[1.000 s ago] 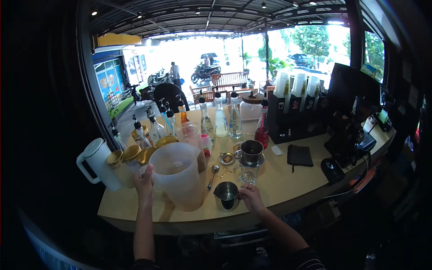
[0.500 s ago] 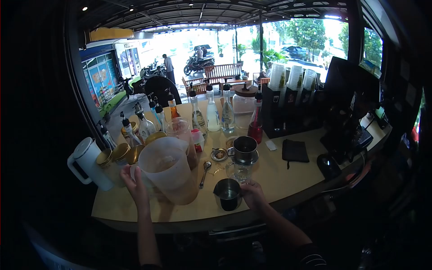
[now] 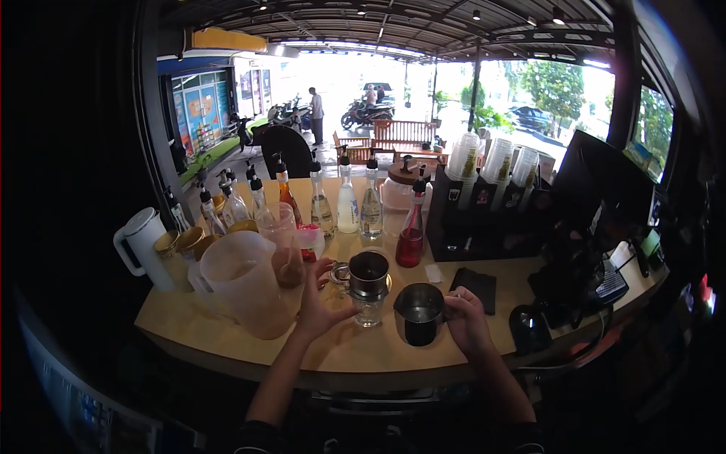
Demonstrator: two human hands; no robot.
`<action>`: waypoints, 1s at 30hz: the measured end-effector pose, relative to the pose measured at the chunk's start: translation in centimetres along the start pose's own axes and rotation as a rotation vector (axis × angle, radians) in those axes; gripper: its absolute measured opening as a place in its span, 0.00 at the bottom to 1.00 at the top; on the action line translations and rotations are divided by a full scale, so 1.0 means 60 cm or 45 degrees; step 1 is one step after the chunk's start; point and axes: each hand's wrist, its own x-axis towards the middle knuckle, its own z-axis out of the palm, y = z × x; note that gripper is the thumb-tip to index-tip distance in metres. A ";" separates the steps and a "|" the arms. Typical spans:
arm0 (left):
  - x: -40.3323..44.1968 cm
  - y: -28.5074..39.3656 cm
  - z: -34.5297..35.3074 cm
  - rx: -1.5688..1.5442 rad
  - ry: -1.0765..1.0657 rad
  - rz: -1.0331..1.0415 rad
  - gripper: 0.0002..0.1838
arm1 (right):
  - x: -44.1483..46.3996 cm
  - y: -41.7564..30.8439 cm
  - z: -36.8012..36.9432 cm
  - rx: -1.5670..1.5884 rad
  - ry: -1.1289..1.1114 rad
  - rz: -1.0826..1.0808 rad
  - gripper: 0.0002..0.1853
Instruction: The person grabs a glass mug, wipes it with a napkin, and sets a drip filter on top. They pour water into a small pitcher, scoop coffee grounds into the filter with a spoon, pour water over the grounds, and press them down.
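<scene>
My right hand (image 3: 467, 321) is closed round the handle of a small metal pitcher (image 3: 420, 333), which is upright at the front of the counter. I cannot tell whether its base touches the wood. To its left, a metal drip coffee filter (image 3: 369, 283) sits on top of a glass mug (image 3: 368, 313). My left hand (image 3: 321, 309) is beside the filter and mug, thumb and fingers spread, holding nothing. Left of that hand stands a large cloudy plastic jug (image 3: 246, 291). A small round metal piece (image 3: 339, 273) lies behind my left fingers, partly covered.
Pump bottles, including a red one (image 3: 411, 238), line the back of the wooden counter (image 3: 340, 357). A white lidded jug (image 3: 144, 246) and gold-lidded jars stand left. Right are a black cup holder (image 3: 484, 227), a dark pouch (image 3: 476, 289) and a monitor (image 3: 612, 178).
My left hand has left the plastic jug's handle and moved right, opening beside the filter. The metal pitcher in my right hand is now further right of the mug. The view has shifted.
</scene>
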 end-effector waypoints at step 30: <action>0.018 -0.026 0.084 -0.212 -0.359 -0.359 0.49 | 0.171 -0.134 -0.025 -0.326 -0.338 -0.025 0.10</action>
